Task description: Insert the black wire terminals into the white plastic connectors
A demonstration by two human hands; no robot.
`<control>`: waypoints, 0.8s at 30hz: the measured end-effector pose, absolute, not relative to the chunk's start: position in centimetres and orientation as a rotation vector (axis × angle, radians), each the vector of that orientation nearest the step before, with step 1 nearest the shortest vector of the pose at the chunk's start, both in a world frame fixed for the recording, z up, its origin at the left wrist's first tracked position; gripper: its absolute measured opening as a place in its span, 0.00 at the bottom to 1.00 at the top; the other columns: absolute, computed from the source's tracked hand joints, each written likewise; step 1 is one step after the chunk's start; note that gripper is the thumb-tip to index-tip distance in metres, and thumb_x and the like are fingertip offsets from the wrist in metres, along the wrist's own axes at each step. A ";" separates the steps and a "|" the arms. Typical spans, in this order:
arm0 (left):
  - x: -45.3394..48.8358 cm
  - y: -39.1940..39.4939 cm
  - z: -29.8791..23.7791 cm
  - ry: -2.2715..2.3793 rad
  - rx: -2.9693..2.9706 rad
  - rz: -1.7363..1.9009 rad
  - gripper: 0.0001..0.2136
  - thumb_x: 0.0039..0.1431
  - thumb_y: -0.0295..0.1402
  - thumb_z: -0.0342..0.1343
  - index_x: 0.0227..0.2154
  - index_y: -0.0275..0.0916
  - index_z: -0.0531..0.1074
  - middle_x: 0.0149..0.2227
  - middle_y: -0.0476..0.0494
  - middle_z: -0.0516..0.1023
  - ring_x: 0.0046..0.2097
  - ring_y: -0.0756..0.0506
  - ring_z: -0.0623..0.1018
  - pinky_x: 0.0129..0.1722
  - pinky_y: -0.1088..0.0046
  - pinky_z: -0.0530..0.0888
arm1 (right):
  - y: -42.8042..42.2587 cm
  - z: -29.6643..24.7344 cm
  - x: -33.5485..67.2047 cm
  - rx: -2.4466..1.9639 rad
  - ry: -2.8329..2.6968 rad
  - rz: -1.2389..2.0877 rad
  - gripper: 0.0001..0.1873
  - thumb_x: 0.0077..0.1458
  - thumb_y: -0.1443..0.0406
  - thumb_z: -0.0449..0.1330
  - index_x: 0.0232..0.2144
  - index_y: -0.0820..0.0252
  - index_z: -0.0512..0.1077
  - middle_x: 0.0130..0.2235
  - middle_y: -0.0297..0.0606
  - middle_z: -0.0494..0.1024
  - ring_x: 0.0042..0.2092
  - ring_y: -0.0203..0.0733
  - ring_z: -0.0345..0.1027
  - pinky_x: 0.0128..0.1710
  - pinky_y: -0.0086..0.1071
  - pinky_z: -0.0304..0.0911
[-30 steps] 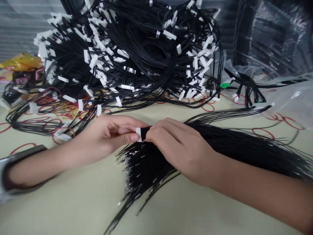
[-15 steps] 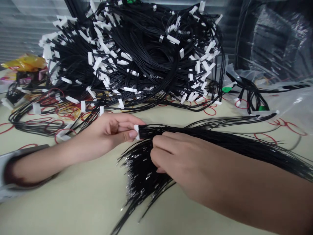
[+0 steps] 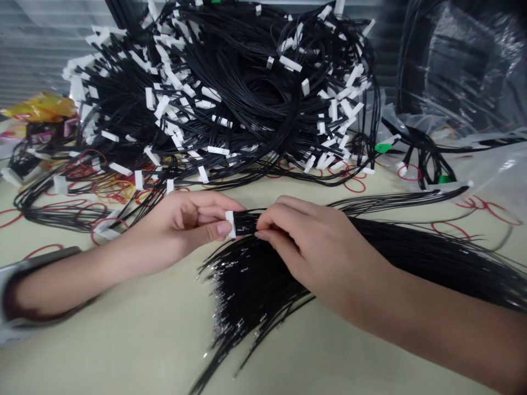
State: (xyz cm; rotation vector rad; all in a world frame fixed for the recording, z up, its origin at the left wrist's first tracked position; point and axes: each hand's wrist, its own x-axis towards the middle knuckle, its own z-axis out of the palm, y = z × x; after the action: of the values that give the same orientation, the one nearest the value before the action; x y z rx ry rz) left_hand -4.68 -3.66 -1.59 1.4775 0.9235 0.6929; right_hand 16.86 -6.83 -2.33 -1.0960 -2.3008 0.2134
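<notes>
My left hand [image 3: 193, 222] is closed, pinching a white plastic connector [image 3: 230, 224] between thumb and fingers. Several black wires run out of the connector's right side. Close beside it, my right hand [image 3: 300, 230] is closed too, its thumb and forefinger pinched on a thin black wire [image 3: 249, 228] with a small shiny tip pointing at the connector. Whether that tip touches the connector I cannot tell. Under the right hand lies a thick bundle of loose black wires [image 3: 251, 285], their silvery crimped ends fanned out to the left.
A big heap of black cables with white connectors [image 3: 255, 99] fills the back of the pale table [image 3: 135, 340]. Red rubber bands [image 3: 489, 211] lie scattered about. A yellow wrapper [image 3: 41, 107] is at the left, clear plastic bags [image 3: 473, 71] at the right.
My right hand has risen from the fanned wire ends to beside the connector, and a wire now shows at its fingertips. The left hand holds the connector nearly still.
</notes>
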 end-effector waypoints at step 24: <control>-4.4 -4.0 -1.5 0.907 1.361 0.700 0.12 0.54 0.17 0.65 0.37 0.39 0.84 0.32 0.52 0.87 0.31 0.56 0.81 0.31 0.92 0.74 | -7.5 -2.6 16.3 -1.175 -2.279 0.233 0.07 0.55 0.79 0.62 0.29 0.65 0.72 0.29 0.33 0.73 0.28 0.36 0.67 0.27 0.32 0.58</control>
State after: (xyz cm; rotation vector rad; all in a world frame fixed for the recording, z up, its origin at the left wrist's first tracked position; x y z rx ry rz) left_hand -4.38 -3.96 -1.53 1.3615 0.9070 0.7001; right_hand 16.26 -7.55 -2.62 -1.1747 -2.2792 0.2331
